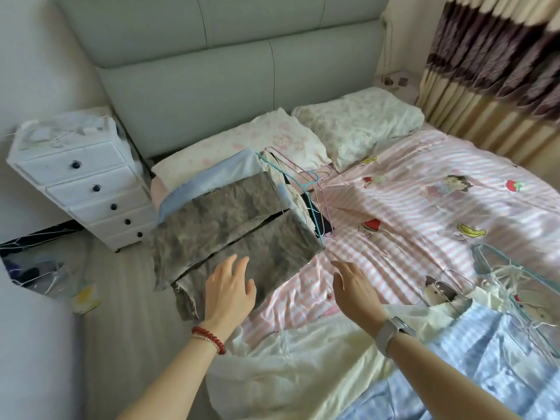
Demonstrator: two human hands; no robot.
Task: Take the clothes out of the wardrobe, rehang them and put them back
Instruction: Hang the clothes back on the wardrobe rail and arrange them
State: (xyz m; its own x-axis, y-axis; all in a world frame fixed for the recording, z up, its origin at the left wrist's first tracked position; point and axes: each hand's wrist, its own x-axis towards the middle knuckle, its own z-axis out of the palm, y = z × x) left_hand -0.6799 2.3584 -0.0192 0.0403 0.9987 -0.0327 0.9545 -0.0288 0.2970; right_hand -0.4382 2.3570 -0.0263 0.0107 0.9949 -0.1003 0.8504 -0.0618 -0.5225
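Observation:
A grey pair of trousers [230, 237] lies flat on top of a stack of clothes at the bed's left edge, with a light blue garment [209, 180] under it. Wire hangers [306, 189] in teal and pink stick out from the stack's right side. My left hand [230, 292] hovers open over the trousers' near end, fingers spread. My right hand [354, 292] is open above the pink striped bedsheet [424, 219], holding nothing. A cream garment [303, 356] and a blue checked one [472, 368] lie at the near edge, with more hangers [497, 268] beside them.
Two pillows [357, 122] rest against the pale green headboard [194, 86]. A white chest of drawers [81, 183] stands left of the bed. Bags and clutter [39, 268] lie on the floor at the left. A striped curtain [497, 65] hangs at the right.

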